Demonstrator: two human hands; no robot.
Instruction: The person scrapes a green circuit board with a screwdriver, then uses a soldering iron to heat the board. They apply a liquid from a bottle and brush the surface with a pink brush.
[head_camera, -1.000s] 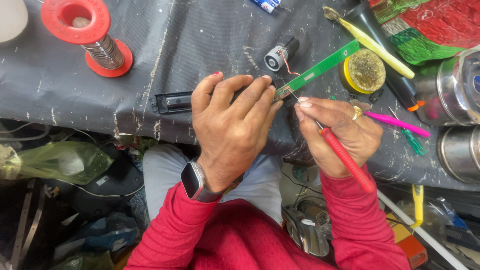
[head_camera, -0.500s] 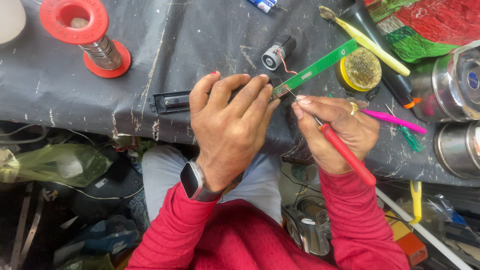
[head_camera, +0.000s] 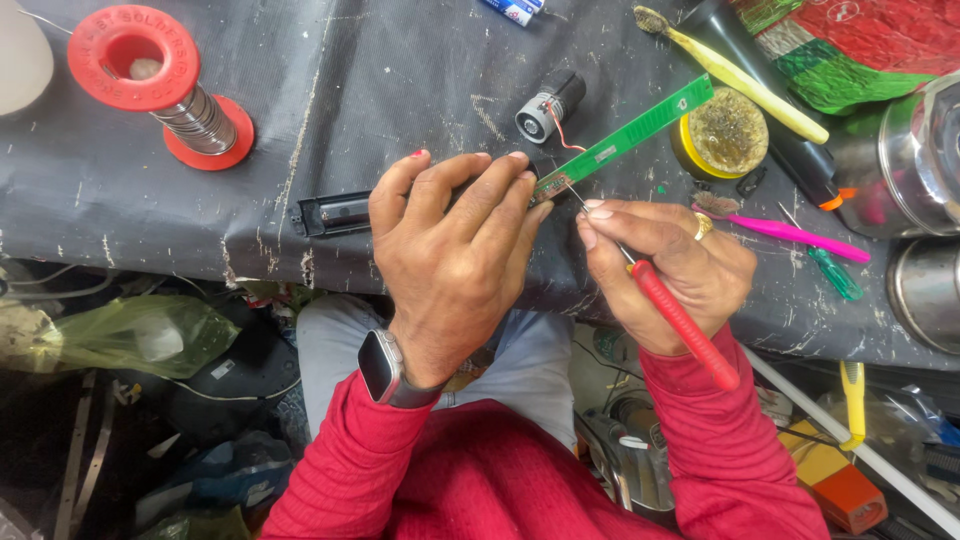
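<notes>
left fingers (head_camera: 500, 185) pinch circuit strip (head_camera: 625, 135), right fingers (head_camera: 610, 215) grip screwdriver (head_camera: 680, 320)

I wear a red ribbed jumper, its long sleeves reaching both wrists, and grey trousers. My left hand (head_camera: 455, 265) has a dark smartwatch (head_camera: 383, 367) strapped at the wrist; my right hand (head_camera: 670, 265) carries a gold ring (head_camera: 703, 227). One nail shows red polish.

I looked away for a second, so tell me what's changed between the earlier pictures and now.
Almost nothing. The left hand still pins the green circuit board at its near end, over the black casing. The right hand keeps the red-handled tool with its tip at that same end. Solder spool, small motor and toothbrush lie unmoved.
</notes>
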